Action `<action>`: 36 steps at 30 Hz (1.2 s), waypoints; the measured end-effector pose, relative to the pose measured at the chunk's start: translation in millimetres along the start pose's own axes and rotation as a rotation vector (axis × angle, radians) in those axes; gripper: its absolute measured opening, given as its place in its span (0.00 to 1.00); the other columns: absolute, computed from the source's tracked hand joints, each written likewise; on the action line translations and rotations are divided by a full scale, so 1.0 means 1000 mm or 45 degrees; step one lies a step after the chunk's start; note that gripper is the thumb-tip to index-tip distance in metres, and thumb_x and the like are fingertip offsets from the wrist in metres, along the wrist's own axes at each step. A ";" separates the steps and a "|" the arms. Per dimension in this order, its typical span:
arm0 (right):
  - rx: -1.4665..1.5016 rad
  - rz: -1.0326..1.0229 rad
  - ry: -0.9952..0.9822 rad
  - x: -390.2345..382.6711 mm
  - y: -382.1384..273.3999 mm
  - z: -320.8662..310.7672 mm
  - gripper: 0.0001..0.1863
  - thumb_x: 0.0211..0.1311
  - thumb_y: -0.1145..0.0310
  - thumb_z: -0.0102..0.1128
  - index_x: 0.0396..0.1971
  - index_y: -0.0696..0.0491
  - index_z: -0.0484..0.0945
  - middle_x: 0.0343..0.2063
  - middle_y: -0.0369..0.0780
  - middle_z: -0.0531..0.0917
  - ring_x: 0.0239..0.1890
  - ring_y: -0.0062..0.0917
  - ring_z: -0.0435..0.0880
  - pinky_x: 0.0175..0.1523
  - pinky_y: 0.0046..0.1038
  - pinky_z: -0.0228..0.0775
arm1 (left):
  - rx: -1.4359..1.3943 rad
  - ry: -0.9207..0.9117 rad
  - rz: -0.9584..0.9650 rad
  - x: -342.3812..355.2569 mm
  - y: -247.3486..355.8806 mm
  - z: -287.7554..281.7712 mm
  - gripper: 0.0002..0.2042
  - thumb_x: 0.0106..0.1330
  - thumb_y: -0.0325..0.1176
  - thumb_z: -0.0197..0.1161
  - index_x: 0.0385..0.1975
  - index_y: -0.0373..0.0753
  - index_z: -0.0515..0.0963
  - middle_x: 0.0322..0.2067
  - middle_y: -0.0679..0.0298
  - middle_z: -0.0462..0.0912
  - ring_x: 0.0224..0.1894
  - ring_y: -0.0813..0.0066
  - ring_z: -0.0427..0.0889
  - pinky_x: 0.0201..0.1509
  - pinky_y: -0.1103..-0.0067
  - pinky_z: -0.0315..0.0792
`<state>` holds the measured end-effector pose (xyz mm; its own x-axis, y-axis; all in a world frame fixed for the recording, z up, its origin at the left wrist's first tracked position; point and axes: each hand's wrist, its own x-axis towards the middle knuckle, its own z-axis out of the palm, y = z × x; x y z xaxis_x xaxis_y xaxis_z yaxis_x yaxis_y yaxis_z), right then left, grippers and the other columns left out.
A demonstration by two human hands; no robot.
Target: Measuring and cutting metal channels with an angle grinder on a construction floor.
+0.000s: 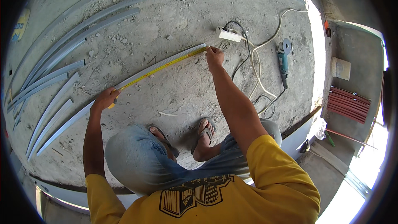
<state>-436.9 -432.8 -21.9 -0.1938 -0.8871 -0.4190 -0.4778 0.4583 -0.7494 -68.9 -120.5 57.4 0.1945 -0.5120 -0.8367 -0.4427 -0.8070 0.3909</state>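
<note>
I crouch over a light grey metal channel (83,114) lying on dusty concrete. A yellow tape measure (154,68) is drawn out along it. My left hand (105,98) is closed on the tape's case, low on the left of the span. My right hand (214,58) pinches the tape's hooked end at the channel's upper right end. Just beyond that hand sit a white power strip (228,34) with cables plugged in and, farther right, a teal angle grinder (283,64) with its disc upward.
More metal profiles (55,116) lie at the left. Loose cables (259,76) cross the floor on the right. Past a sunlit edge are a bucket (340,68), red tubes (347,103) and a white bag (319,127). Rubble (124,40) is scattered about.
</note>
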 end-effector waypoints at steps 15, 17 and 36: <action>-0.430 -0.127 -0.069 0.008 -0.005 0.009 0.16 0.52 0.60 0.69 0.37 0.54 0.86 0.29 0.42 0.86 0.31 0.24 0.82 0.41 0.28 0.73 | 0.177 0.095 -0.049 0.016 -0.004 0.010 0.20 0.65 0.52 0.50 0.37 0.39 0.77 0.29 0.56 0.82 0.35 0.58 0.81 0.41 0.67 0.71; -0.395 -0.151 -0.039 0.018 0.000 0.005 0.16 0.52 0.59 0.69 0.38 0.53 0.86 0.29 0.42 0.86 0.32 0.24 0.82 0.42 0.27 0.73 | 0.187 0.119 -0.037 0.018 0.000 0.012 0.20 0.65 0.52 0.50 0.37 0.40 0.77 0.30 0.56 0.83 0.36 0.57 0.82 0.41 0.66 0.71; -1.158 -1.702 -0.780 -0.102 -0.031 0.082 0.19 0.51 0.69 0.61 0.46 0.50 0.74 0.41 0.38 0.75 0.49 0.32 0.73 0.53 0.38 0.63 | 0.259 0.035 -0.078 0.024 0.007 0.010 0.21 0.63 0.53 0.49 0.39 0.42 0.79 0.35 0.59 0.83 0.39 0.63 0.82 0.45 0.67 0.72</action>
<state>-332.5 -352.1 2.1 0.9332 -0.3508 -0.0782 -0.3577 -0.8852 -0.2975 -76.0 -135.6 36.7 0.2489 -0.4737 -0.8448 -0.5964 -0.7622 0.2517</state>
